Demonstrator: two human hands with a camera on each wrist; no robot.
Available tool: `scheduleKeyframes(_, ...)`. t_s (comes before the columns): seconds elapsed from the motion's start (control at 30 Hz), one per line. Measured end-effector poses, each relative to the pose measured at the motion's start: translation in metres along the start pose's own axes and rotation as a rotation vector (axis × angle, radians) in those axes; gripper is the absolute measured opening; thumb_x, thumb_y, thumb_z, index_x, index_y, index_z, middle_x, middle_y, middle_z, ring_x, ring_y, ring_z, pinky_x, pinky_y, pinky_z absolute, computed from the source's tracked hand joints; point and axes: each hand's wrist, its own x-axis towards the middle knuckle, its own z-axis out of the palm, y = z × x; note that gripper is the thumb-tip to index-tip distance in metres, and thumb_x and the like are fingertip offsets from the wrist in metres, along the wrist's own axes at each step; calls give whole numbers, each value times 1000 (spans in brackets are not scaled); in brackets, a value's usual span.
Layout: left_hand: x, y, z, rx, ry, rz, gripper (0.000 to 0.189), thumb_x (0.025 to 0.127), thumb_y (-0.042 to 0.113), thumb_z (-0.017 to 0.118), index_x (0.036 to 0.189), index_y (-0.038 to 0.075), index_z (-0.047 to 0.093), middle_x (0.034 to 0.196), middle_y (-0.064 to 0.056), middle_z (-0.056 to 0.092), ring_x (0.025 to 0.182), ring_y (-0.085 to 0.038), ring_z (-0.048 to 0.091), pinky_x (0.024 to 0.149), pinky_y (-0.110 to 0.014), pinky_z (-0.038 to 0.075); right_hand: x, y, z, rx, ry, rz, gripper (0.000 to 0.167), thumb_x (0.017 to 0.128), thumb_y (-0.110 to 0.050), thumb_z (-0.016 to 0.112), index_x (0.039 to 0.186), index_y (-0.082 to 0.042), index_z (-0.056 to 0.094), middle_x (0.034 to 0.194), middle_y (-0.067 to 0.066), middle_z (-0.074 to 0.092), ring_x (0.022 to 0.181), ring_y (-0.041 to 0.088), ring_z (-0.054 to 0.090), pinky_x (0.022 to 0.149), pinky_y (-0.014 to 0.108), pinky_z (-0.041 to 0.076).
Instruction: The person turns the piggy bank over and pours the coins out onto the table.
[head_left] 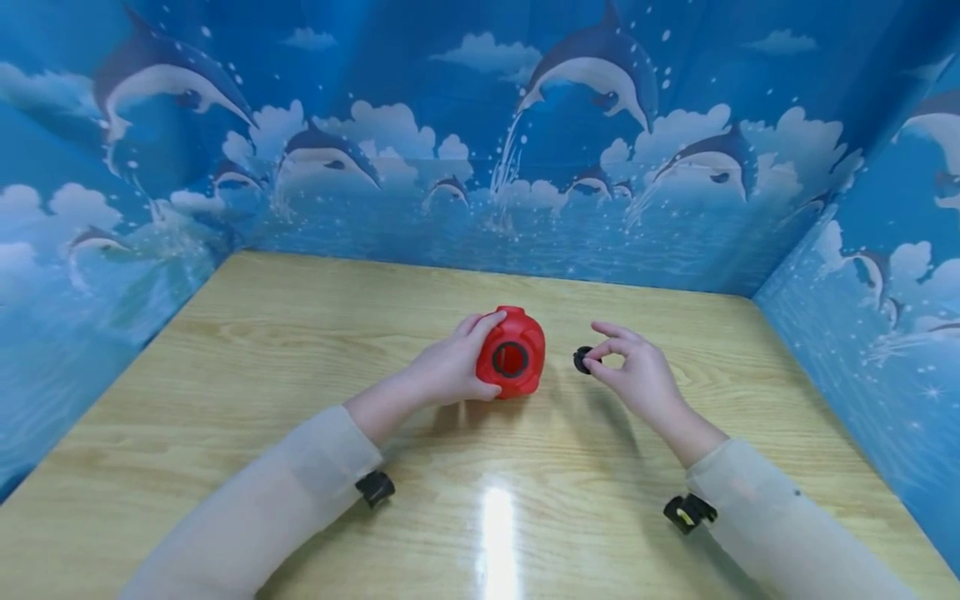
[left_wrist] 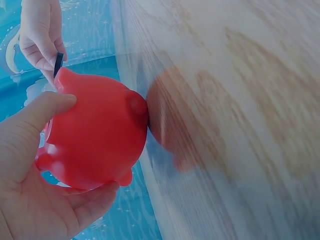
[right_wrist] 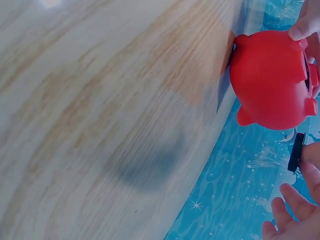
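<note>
A round red piggy bank (head_left: pixel 529 360) touches the tabletop, its black-rimmed round hole (head_left: pixel 510 359) turned up toward the head view. My left hand (head_left: pixel 450 367) grips it from the left, thumb and fingers spread around its side. To its right, apart from it, my right hand (head_left: pixel 636 373) pinches a small black round plug (head_left: pixel 581 360) between thumb and index finger, the other fingers held out. In the right wrist view the plug (right_wrist: pixel 296 152) appears edge-on beside the piggy bank (right_wrist: pixel 270 80). The left wrist view shows stubby feet and smooth red sides.
A light wood-grain table (head_left: pixel 300 333) lies under both hands. Blue curtains (head_left: pixel 420 225) printed with dolphins and clouds stand behind it and on both sides. Each sleeve carries a black wrist camera (head_left: pixel 375 487) underneath. A bright light reflection falls on the near tabletop.
</note>
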Motion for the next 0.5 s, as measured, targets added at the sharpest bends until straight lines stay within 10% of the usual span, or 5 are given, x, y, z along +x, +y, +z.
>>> scheduleKeyframes(0.4,1,0,0,2,-1,-4,104,68,27,83,148,23,17,144,-7,28,118,-21,42,78,-35,53,3,4,-2,-16,-20,9,7,86,-12,67,85,-5,69,135,13,49,42,21,45,43,29,35)
scheduleKeyframes(0.5,1,1,0,2,1,6,104,68,27,83,148,23,17,143,-6,29,117,-20,42,77,-34,53,3,5,-4,-27,-16,8,7,86,-12,67,85,-5,69,135,13,49,67,32,59,50,32,38)
